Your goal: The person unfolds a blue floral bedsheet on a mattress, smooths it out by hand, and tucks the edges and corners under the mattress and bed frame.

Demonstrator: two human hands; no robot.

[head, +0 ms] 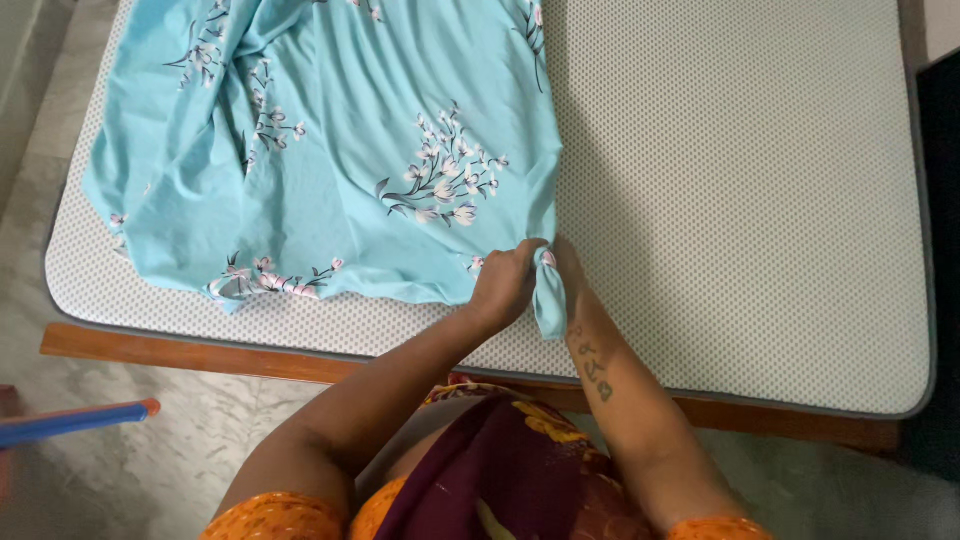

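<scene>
the light blue floral cloth [330, 150] is spread over the left part of the white dotted mattress [760, 200], with its near right corner [548, 290] bunched and hanging by the front edge. that corner is pinched between both hands: the left hand [505, 285] is closed on it from the left, the right hand [568, 265] is mostly hidden behind the fold, so its grip can't be told fully. the rest of the cloth lies up and to the left of the hands. a wooden bed frame [200, 355] is seen under the mattress.
</scene>
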